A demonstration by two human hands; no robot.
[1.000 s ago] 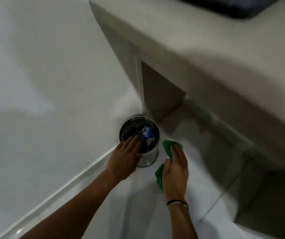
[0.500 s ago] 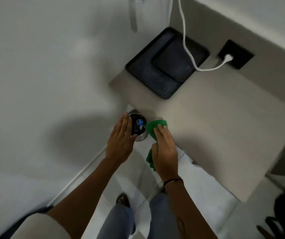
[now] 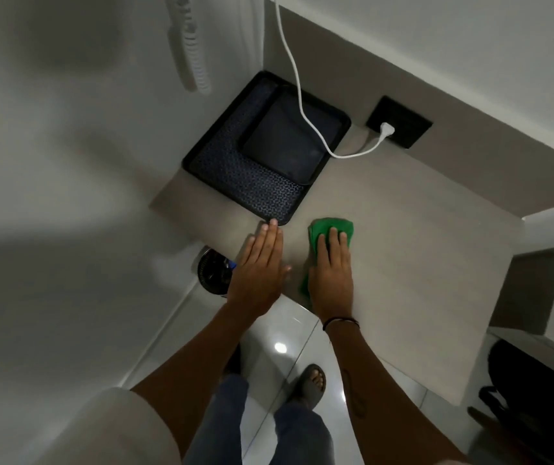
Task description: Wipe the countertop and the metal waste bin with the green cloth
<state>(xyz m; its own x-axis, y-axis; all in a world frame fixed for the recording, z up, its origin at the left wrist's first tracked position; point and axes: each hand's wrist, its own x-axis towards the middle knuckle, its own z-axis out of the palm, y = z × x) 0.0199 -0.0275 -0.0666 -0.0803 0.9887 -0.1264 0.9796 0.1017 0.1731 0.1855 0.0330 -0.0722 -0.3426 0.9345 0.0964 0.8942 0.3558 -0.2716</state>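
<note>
The green cloth (image 3: 332, 226) lies flat on the beige countertop (image 3: 419, 250) near its front edge. My right hand (image 3: 332, 273) presses down on the cloth, fingers spread over it. Flat and empty, my left hand (image 3: 258, 273) hovers over the counter's front left corner, fingertips close to the black tray. The metal waste bin (image 3: 213, 273) stands on the floor below that corner, partly hidden by my left hand and the counter edge.
A black tray (image 3: 235, 176) holding a smaller dark tray sits at the counter's back left. A white cable (image 3: 305, 122) runs across it to a black wall socket (image 3: 399, 120). Glossy floor tiles and my feet are below; a dark bag (image 3: 537, 397) sits at lower right.
Both hands have risen from the bin on the floor to the countertop. The cloth went from beside the bin to flat on the counter under my right hand.
</note>
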